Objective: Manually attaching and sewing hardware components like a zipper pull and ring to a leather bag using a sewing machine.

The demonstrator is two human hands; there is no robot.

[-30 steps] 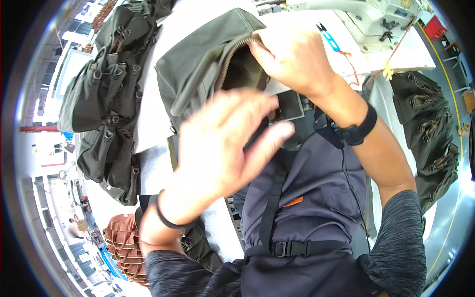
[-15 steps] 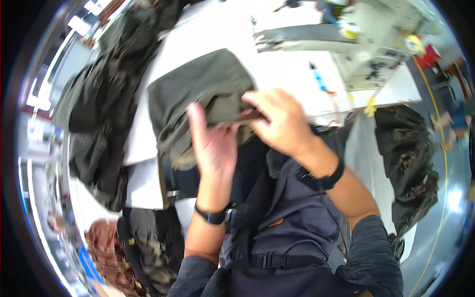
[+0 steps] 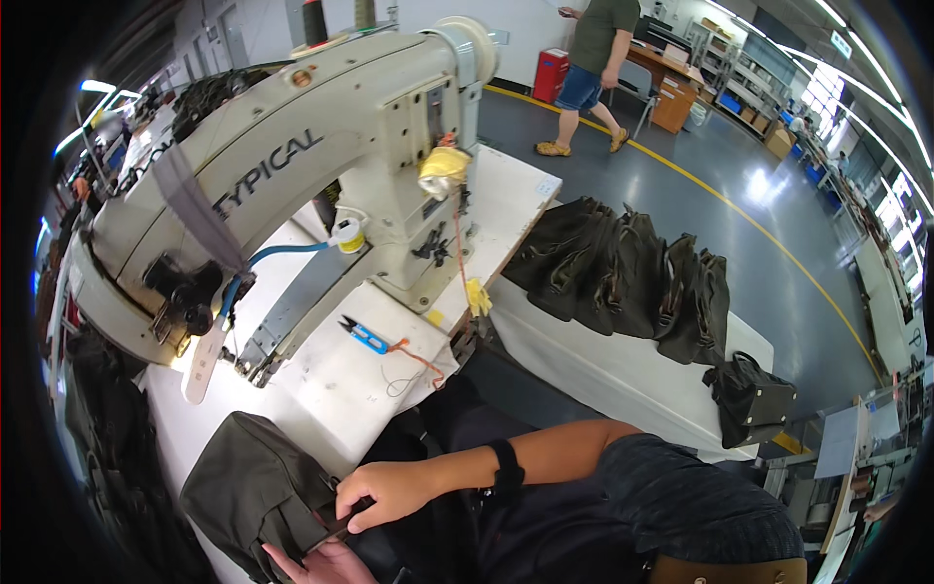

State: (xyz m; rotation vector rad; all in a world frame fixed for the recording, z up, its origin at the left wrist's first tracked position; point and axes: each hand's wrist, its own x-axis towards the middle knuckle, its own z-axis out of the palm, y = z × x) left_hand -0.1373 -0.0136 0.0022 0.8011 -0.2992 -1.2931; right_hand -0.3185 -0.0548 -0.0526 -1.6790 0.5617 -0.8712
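A dark olive fabric bag (image 3: 248,472) lies on the white table's near edge, below the sewing machine. My right hand (image 3: 389,492) is closed, with thumb and fingers pinching a narrow dark brown strip (image 3: 336,526) on the bag's near side. Low in the picture, my left hand (image 3: 331,565) is palm up against the bag, its visible fingers stretched out; the lower edge of the picture cuts off the rest of it.
A large cream sewing machine (image 3: 370,156) stands over the table. Blue thread snips (image 3: 365,336) lie near its base, beside orange thread. Several dark bags (image 3: 623,273) line a white bench at right. A person (image 3: 593,49) walks on the grey floor beyond.
My view has swung to the right and up, bringing the machine and bench fully into sight. Both hands stay at the bag, which now appears lower left.
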